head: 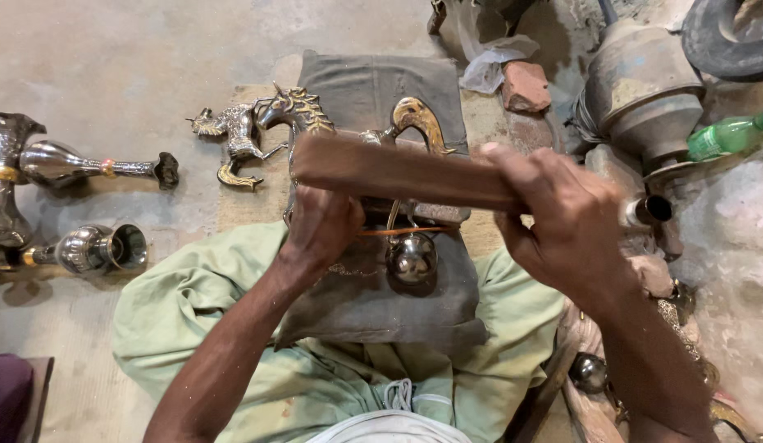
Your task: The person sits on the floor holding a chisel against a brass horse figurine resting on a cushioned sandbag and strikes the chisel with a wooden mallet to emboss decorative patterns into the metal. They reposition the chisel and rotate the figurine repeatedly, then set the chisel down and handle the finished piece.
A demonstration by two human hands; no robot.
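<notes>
My right hand (562,221) grips the right end of a thick brown wooden bar (398,171), held level across the middle of the view. My left hand (320,226) sits just under the bar's left part, fingers curled around a small metal piece with a thin orange rod (406,232) that runs right from it. Below the rod hangs a shiny round metal knob (412,259). All this is over a grey cloth (373,295) spread on my lap. A brass horse figure (295,111) lies behind the bar.
A second horse figure (230,135) lies on the floor at left. Silver metal vases (66,164) and a cup (102,248) lie far left. A brick (525,84), a large metal vessel (644,90) and a green plastic bottle (726,135) are at the upper right.
</notes>
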